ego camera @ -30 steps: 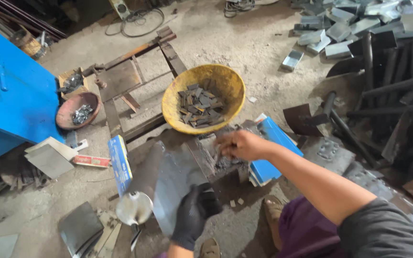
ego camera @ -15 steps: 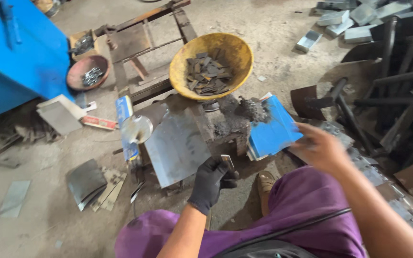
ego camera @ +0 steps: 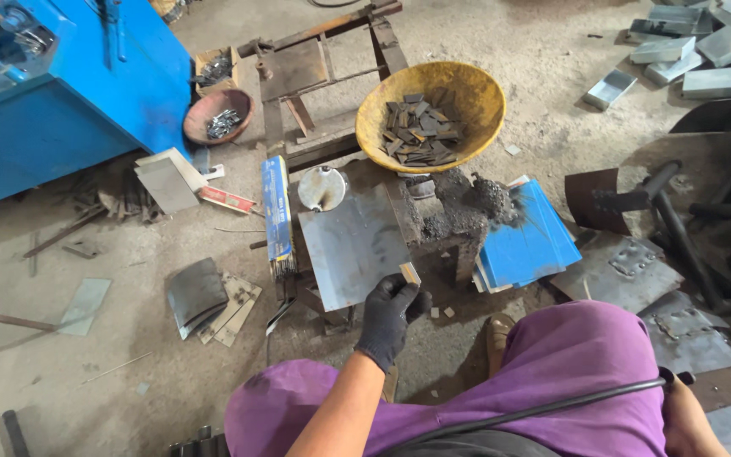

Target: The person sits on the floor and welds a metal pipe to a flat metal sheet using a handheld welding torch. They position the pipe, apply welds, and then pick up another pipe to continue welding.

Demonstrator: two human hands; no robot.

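Left hand: the left hand (ego camera: 389,315), in a black glove, sat at lower centre of the frame; its fingers were curled around a small flat metal piece (ego camera: 409,272), pinching it at the near right corner of the grey metal sheet (ego camera: 353,244)
Right hand: only a bare patch of arm showed at the lower right edge; whether that hand was spread or closed could not be told
Metal piece: small, pale-edged, sticking up from the gloved fingertips; touching or just above the sheet's corner, which of the two could not be told
Sheet: flat on a low stand at centre frame; a round pale disc (ego camera: 321,188) lay at its far left corner; a dark heap of metal filings (ego camera: 458,203) lay just to its right
Yellow bowl: the yellow bowl (ego camera: 475,93) stood in the upper centre, holding dark flat metal strips (ego camera: 420,131)
Blue items: a blue folded sheet (ego camera: 526,241) lay right of the filings; a blue machine (ego camera: 61,101) filled the upper left
Legs: purple trousers (ego camera: 552,372) crossed the bottom
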